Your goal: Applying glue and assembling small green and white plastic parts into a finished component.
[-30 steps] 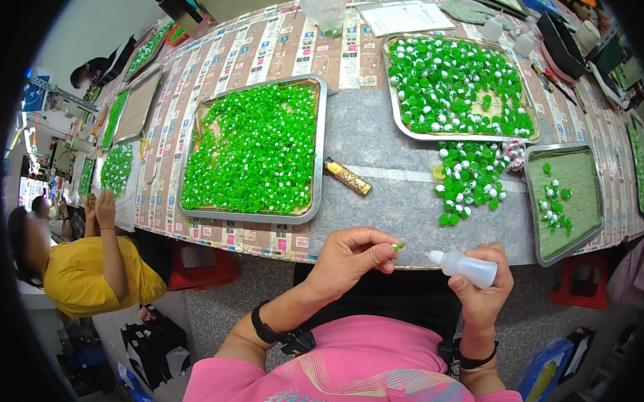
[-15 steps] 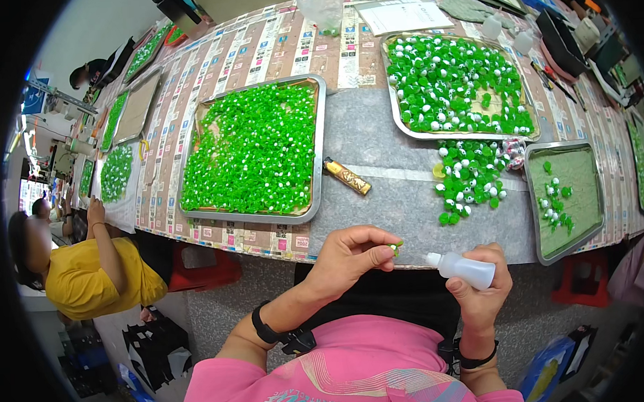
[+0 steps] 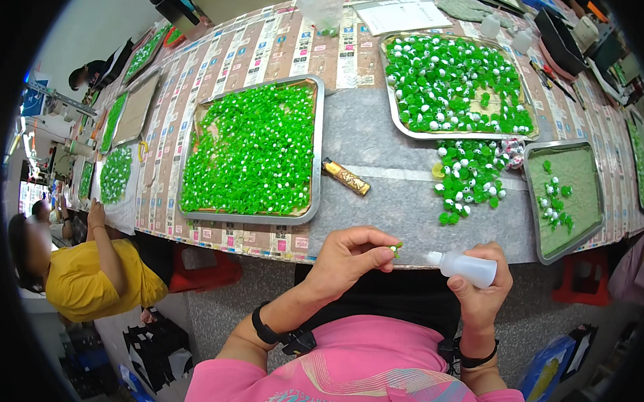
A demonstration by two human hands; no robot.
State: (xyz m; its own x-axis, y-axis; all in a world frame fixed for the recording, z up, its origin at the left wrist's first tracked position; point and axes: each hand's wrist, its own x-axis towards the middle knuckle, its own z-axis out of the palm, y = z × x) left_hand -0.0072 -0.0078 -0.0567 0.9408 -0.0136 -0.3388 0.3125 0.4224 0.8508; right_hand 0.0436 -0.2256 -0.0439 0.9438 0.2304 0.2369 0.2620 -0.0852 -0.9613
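Note:
Between thumb and forefinger, my left hand (image 3: 356, 260) pinches a small green and white piece (image 3: 394, 249) just off the table's near edge. My right hand (image 3: 483, 284) is wrapped round a translucent white squeeze bottle (image 3: 470, 268), tilted sideways with its nozzle pointing left. A short gap separates the nozzle from the piece. Beyond my hands, a loose pile of green pieces with white balls (image 3: 470, 178) lies on a grey cloth (image 3: 362, 121). To its left rests a gold and black lighter (image 3: 347, 177).
A metal tray (image 3: 319, 130) of small green pieces stands at left. Another tray (image 3: 433, 135) of green and white pieces is at the far right, and a smaller tray (image 3: 583, 170) with several pieces sits nearer right. A person in yellow (image 3: 98, 276) works at left.

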